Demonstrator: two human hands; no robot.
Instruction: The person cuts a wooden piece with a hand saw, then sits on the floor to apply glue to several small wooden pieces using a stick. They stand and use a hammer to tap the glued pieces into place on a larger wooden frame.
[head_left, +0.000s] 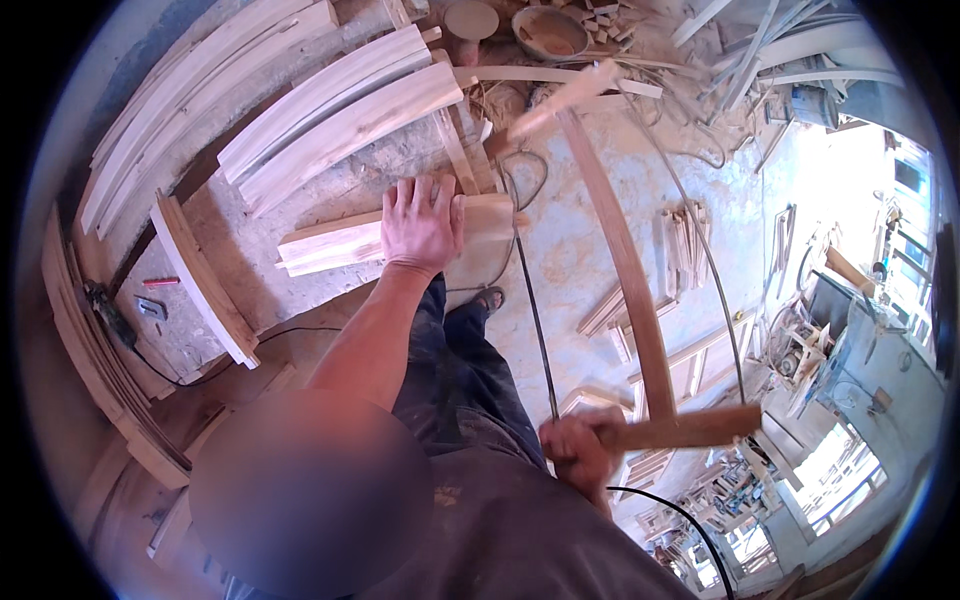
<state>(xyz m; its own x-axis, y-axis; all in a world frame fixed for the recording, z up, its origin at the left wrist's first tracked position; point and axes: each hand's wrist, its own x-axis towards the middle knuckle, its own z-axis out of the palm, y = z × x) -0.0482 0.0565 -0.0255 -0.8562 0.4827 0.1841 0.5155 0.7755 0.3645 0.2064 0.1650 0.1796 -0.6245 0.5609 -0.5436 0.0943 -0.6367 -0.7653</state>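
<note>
My left hand (422, 225) lies with its fingers over a pale wooden piece (330, 245), pressing it on the dusty bench. To the right, a wooden frame saw (625, 260) stretches away from me, its far arm blurred. My right hand (582, 450) is wrapped round the near end of the saw, where the crosspiece meets the blade. The narrow dark blade (536, 330) runs up to the right end of the wooden piece. Whether it has cut in there, I cannot tell. A thin tension cord (690, 210) spans the saw's outer side.
Curved wooden pieces (350, 135) lie stacked at the bench's far side, with another curved piece (205, 280) at left. Near it are a red pencil-like stick (160, 281) and a corded power tool (108, 312). Wood strips (685, 245) sit on the floor at right.
</note>
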